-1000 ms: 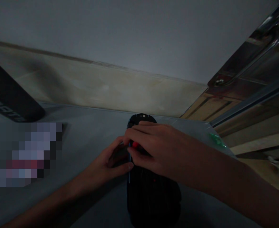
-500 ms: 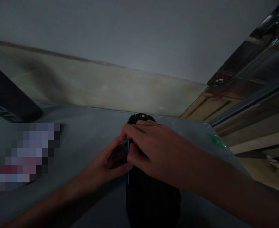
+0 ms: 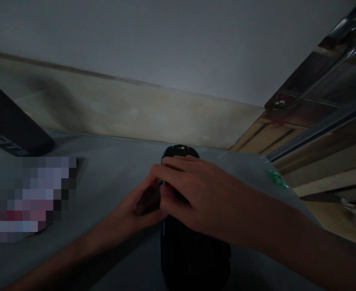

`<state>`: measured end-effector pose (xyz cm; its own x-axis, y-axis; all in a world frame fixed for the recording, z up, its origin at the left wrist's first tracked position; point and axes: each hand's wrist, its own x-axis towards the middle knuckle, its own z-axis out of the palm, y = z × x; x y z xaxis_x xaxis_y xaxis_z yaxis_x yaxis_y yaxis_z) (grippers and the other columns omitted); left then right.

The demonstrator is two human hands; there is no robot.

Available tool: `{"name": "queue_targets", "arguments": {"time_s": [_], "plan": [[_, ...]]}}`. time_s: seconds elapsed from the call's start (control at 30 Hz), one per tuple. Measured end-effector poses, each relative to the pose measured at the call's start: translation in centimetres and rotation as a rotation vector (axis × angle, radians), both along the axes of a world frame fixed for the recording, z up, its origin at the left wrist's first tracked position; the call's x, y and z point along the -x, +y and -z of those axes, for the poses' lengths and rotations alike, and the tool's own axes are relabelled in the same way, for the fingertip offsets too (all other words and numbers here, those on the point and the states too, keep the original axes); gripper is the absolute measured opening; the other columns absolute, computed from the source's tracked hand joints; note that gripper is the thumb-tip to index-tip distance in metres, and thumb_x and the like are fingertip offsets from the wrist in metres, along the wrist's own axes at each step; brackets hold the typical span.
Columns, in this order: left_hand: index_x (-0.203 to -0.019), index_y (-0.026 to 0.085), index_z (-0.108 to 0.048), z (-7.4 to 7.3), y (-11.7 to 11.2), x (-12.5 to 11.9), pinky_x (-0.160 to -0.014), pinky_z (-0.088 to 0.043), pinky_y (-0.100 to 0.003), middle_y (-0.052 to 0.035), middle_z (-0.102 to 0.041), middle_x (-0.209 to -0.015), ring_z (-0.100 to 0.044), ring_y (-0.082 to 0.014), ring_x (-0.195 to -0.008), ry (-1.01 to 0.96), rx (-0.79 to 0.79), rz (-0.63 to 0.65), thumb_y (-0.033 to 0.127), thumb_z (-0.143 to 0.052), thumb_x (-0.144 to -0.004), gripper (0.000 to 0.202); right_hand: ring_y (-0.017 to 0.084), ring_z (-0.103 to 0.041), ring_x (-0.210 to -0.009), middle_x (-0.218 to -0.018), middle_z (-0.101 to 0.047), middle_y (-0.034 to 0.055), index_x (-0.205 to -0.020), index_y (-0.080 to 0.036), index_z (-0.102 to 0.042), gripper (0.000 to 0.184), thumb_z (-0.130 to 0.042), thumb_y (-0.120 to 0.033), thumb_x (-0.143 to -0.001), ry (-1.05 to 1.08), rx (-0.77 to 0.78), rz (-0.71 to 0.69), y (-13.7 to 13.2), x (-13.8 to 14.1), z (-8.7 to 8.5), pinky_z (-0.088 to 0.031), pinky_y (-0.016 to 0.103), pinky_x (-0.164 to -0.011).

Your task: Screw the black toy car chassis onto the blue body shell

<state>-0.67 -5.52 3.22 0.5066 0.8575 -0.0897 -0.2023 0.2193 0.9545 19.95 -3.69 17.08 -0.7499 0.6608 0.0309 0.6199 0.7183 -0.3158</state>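
Note:
A long black device with a thin blue edge lies in front of me, a small round pale mark near its far end. Its exact kind is too dark to make out. My right hand lies across its upper part, palm down, with thumb and forefinger bent over the left edge. My left hand grips the same edge from the left, fingers and thumb curled. The fingertips of both hands meet at this edge. Anything small between them is hidden.
A dark cylinder with pale lettering leans in at the left, above a pixelated flat item. Green crumpled plastic lies on the grey tabletop at right. Behind are a wall and a metal-handled panel.
My right thumb and forefinger have shifted slightly left along the device's edge. Two small red glows seen earlier on the device no longer show. My left hand stays nearly in place.

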Motion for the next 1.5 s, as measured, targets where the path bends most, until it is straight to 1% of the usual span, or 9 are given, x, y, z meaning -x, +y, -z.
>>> {"name": "queue_targets", "arguments": {"time_s": [0.13, 0.27, 0.47, 0.57, 0.7, 0.9, 1.13, 1.33, 1.5], "plan": [[-0.161, 0.036, -0.063, 1.1, 0.0, 0.2, -0.129, -0.054, -0.056, -0.0078, -0.074, -0.163, -0.066, -0.0370, -0.157, -0.031, 0.016, -0.002, 0.028, -0.093, -0.093, 0.075, 0.018, -0.065, -0.076, -0.090, -0.076, 0.0016, -0.119, -0.021, -0.069, 0.015, -0.057, -0.017, -0.111, -0.104, -0.030, 0.102, 0.0, -0.1, 0.4, -0.033, 0.035, -0.067], [-0.158, 0.035, -0.067, 1.1, 0.0, 0.3, -0.127, -0.054, -0.057, -0.0033, -0.077, -0.159, -0.068, -0.0381, -0.154, -0.031, -0.006, -0.009, 0.024, -0.089, -0.095, 0.067, 0.020, -0.069, -0.090, -0.105, -0.079, 0.0054, -0.121, -0.020, -0.066, 0.016, -0.059, -0.019, -0.107, 0.019, -0.008, 0.045, 0.0, 0.0, 0.3, -0.042, 0.034, -0.077], [-0.154, 0.029, -0.065, 0.7, -0.1, 0.0, -0.129, -0.055, -0.052, -0.0098, -0.074, -0.162, -0.070, -0.0357, -0.151, -0.044, 0.009, 0.003, 0.033, -0.093, -0.096, 0.064, 0.018, -0.062, -0.071, -0.084, -0.074, 0.0008, -0.111, -0.021, -0.069, 0.012, -0.057, -0.022, -0.113, -0.131, -0.045, 0.140, -0.1, 0.5, 0.0, -0.031, 0.036, -0.066], [-0.154, 0.031, -0.065, 0.4, -0.1, -0.1, -0.132, -0.053, -0.053, -0.0092, -0.072, -0.165, -0.067, -0.0352, -0.155, -0.040, 0.032, 0.027, 0.034, -0.094, -0.095, 0.066, 0.018, -0.066, -0.080, -0.094, -0.076, 0.0027, -0.113, -0.020, -0.069, 0.014, -0.056, -0.015, -0.110, -0.069, -0.046, 0.102, 0.1, 0.3, 0.2, -0.038, 0.035, -0.072], [-0.159, 0.033, -0.061, 0.4, -0.2, -0.2, -0.134, -0.051, -0.058, -0.0102, -0.071, -0.166, -0.065, -0.0381, -0.157, -0.065, 0.064, -0.015, 0.038, -0.098, -0.090, 0.078, 0.020, -0.068, -0.095, -0.105, -0.078, 0.0052, -0.111, -0.021, -0.069, 0.015, -0.055, -0.017, -0.110, 0.022, -0.029, 0.019, 0.1, 0.2, 0.2, -0.043, 0.036, -0.085], [-0.156, 0.031, -0.064, 1.1, -0.3, 0.0, -0.135, -0.049, -0.058, -0.0109, -0.066, -0.172, -0.063, -0.0377, -0.159, -0.038, 0.059, -0.016, 0.034, -0.097, -0.092, 0.072, 0.018, -0.062, -0.074, -0.087, -0.075, 0.0014, -0.122, -0.023, -0.071, 0.019, -0.055, -0.018, -0.113, -0.154, -0.058, 0.119, 0.3, 0.2, 0.3, -0.031, 0.035, -0.067], [-0.163, 0.031, -0.061, 0.3, -0.1, 0.1, -0.133, -0.051, -0.059, -0.0119, -0.070, -0.167, -0.065, -0.0405, -0.157, 0.004, 0.041, 0.009, 0.037, -0.097, -0.092, 0.080, 0.020, -0.065, -0.088, -0.101, -0.078, 0.0047, -0.119, -0.021, -0.072, 0.019, -0.057, -0.020, -0.107, -0.033, -0.030, 0.016, 0.2, 0.1, 0.2, -0.040, 0.035, -0.078], [-0.158, 0.036, -0.065, 1.4, -0.1, 0.1, -0.130, -0.055, -0.053, -0.0072, -0.068, -0.171, -0.065, -0.0376, -0.158, -0.013, 0.040, -0.035, 0.036, -0.097, -0.091, 0.074, 0.018, -0.061, -0.072, -0.087, -0.076, 0.0019, -0.115, -0.021, -0.073, 0.017, -0.056, -0.018, -0.112, -0.186, -0.080, 0.140, 0.1, 0.4, 0.1, -0.028, 0.037, -0.067], [-0.167, 0.036, -0.060, 0.7, 0.0, 0.3, -0.132, -0.052, -0.055, -0.0078, -0.069, -0.169, -0.060, -0.0403, -0.162, 0.010, 0.014, 0.004, 0.034, -0.097, -0.090, 0.086, 0.019, -0.068, -0.090, -0.101, -0.080, 0.0037, -0.115, -0.021, -0.071, 0.015, -0.057, -0.020, -0.111, -0.022, -0.052, 0.033, 0.2, 0.2, 0.2, -0.039, 0.035, -0.078]]}}
